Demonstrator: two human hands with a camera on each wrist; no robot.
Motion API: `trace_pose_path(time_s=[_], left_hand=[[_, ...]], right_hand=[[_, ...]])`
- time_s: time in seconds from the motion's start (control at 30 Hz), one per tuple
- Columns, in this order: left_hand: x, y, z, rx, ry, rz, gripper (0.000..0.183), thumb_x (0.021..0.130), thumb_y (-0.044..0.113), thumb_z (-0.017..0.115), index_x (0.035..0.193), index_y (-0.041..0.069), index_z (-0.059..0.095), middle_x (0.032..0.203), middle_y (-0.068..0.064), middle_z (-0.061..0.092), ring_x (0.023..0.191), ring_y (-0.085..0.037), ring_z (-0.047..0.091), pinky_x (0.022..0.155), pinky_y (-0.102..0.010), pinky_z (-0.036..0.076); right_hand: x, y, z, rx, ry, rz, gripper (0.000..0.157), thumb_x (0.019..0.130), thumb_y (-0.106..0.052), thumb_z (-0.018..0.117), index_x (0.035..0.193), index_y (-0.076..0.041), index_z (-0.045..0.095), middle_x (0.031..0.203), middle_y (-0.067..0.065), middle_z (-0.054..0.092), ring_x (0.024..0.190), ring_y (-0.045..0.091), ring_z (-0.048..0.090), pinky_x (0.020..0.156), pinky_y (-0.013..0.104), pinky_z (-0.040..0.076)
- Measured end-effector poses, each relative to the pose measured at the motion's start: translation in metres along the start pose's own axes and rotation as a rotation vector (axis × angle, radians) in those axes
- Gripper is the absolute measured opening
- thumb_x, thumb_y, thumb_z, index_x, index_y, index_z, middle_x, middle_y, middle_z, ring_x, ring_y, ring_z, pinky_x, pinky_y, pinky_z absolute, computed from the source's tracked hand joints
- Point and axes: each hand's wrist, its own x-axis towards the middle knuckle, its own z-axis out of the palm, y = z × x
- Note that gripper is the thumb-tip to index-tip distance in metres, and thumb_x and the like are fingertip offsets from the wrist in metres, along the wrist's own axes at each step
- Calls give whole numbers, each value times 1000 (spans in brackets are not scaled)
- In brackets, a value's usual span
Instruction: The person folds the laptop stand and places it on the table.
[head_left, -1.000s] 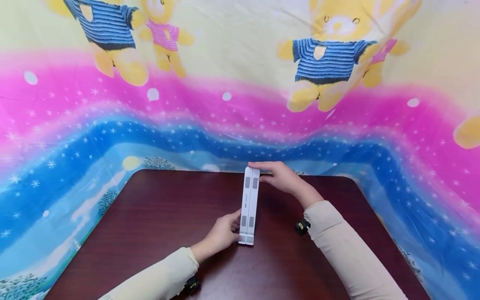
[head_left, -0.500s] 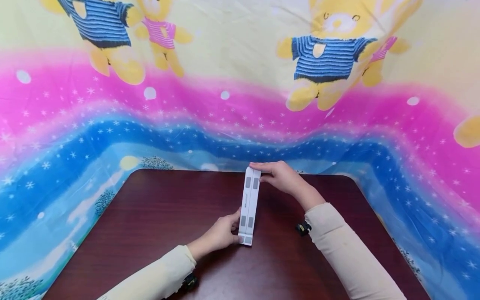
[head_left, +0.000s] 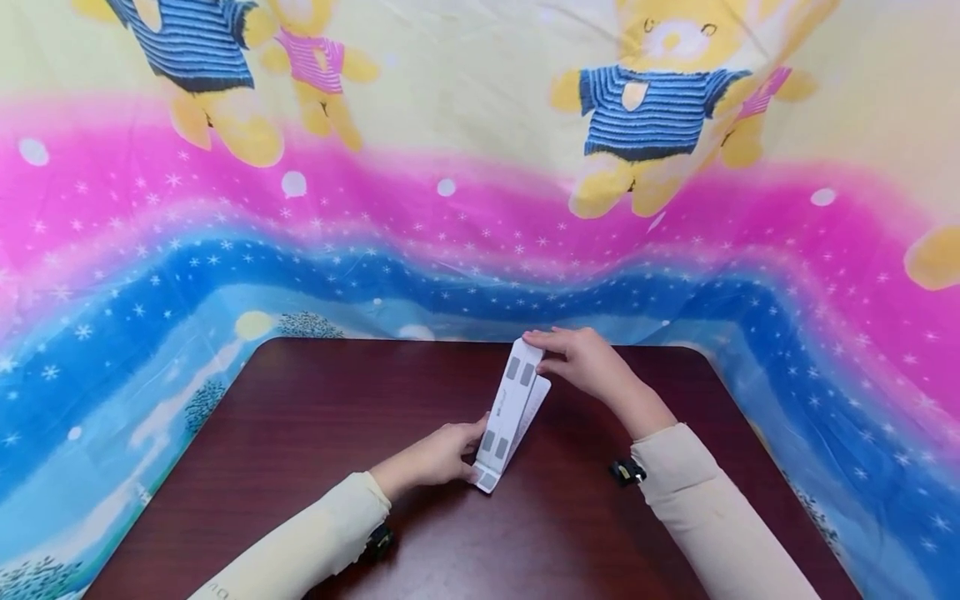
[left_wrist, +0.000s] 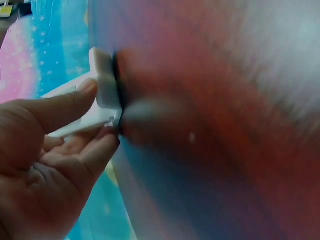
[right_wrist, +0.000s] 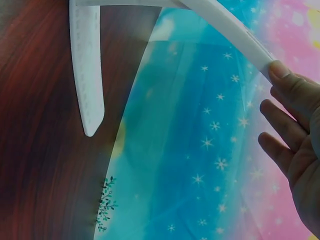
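A white folding laptop stand [head_left: 504, 408] with grey rubber pads leans to the right over the table in the head view, slightly unfolded. My left hand [head_left: 435, 454] holds its lower end from the left. In the left wrist view, the thumb presses one side of the stand's end [left_wrist: 106, 82] and the fingers lie on the other. High on the right, my right hand [head_left: 588, 358] pinches the top of one bar between thumb and forefinger. The right wrist view shows a second bar [right_wrist: 87, 70] swung apart from the pinched one; the other fingers are loosely bent.
The dark reddish-brown table [head_left: 315, 417] has rounded back corners. Behind it and at both sides hangs a curtain [head_left: 450, 242] printed with bears and snowflakes. Black wrist devices are strapped under both cream sleeves [head_left: 697, 483].
The stand has tipped to the right and begun to unfold, a second bar now showing at its right. My right hand has moved right with its top; the left stays at the lower end.
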Motion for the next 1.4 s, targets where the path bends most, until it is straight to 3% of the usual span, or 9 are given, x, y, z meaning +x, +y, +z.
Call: trace_pose_path(time_s=[0.17,0.3,0.43,0.57,0.77,1.0,1.13,1.4], left_hand=[[-1,0,0,-39,-18,-14,102,80,-10,79,162,2,20,161,-15,38,136,-21,54,104,-32,52],[-7,5,12,-69,80,-27,103,77,-5,84,160,-3,24,158,-22,41,133,-27,57,103,-35,53],[-12,13,25,28,187,-45,108,72,8,92,158,-7,29,150,-24,51,126,-28,63,102,-33,53],[-12,20,31,166,227,-57,108,70,14,94,156,-8,32,140,-23,59,119,-24,66,100,-32,54],[-8,23,30,267,204,-66,107,71,17,92,156,-9,32,142,-21,59,120,-21,62,103,-35,52],[-2,19,20,331,84,-53,107,72,12,83,159,-6,23,156,-20,46,137,-24,52,113,-35,45],[1,16,13,368,41,-6,108,71,10,82,160,-6,23,156,-19,46,134,-19,53,108,-29,46],[-11,20,20,330,111,-42,97,77,7,82,158,-6,29,155,-22,46,139,-29,51,113,-39,45]], right_hand=[[-6,1,-3,32,-13,-6,59,85,-12,84,141,-19,65,138,9,65,133,37,57,105,51,51],[-4,7,-7,95,-97,-25,66,88,-11,81,148,-23,58,148,7,58,138,32,54,108,49,49],[-1,15,-11,171,-195,0,73,90,-8,78,153,-32,49,155,0,52,143,27,48,111,48,47],[-1,22,-13,197,-211,2,70,91,-11,78,151,-35,51,154,-2,52,143,25,48,111,47,47],[-6,23,-13,163,-150,-16,65,90,-15,79,148,-32,56,149,1,57,137,28,55,106,46,51],[-22,21,-18,127,-76,6,63,84,-18,84,143,-26,62,142,3,63,135,30,57,104,47,52],[-28,16,-23,104,-64,12,61,83,-19,85,141,-24,65,139,4,65,134,31,57,105,48,52],[-27,20,-32,160,-174,-9,65,89,-20,81,149,-28,56,147,4,60,136,29,56,106,49,51]])
